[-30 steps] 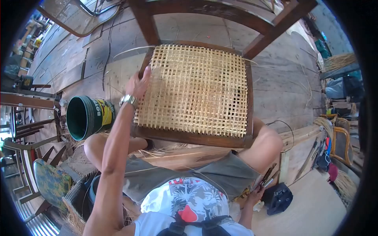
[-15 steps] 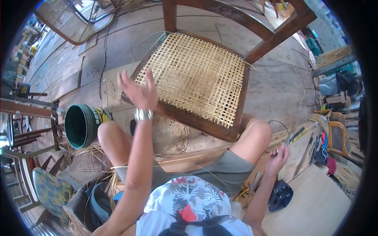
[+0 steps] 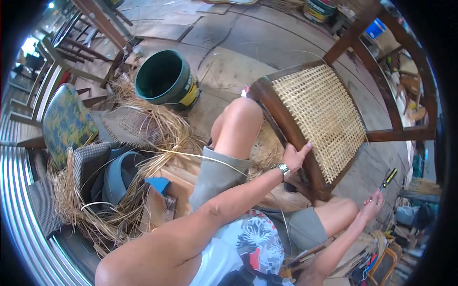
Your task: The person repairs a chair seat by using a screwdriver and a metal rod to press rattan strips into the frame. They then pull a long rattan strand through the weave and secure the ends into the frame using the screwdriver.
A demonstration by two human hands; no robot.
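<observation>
A wooden chair [image 3: 303, 136] with a woven cane seat [image 3: 322, 112] stands before my knees, turned at an angle. My left hand [image 3: 298, 155] grips the chair's front rail, its thumb on top near the edge of the weave. Off to the right, away from the chair, my right hand [image 3: 373, 204] is closed around a yellow and black tool [image 3: 390, 178] that points up and outward. A thin cane strand [image 3: 217, 161] runs across my left thigh.
To the left are a dark green bucket [image 3: 164, 78], bundles of loose cane [image 3: 167, 126], a camouflage-patterned seat [image 3: 69, 121] and a blue-grey round container [image 3: 121, 176]. More chairs and tools lie at the far right.
The view has swung left, and the chair appears rotated and further right. My left hand has gone from open in the air to gripping the front rail. My right hand still holds the tool.
</observation>
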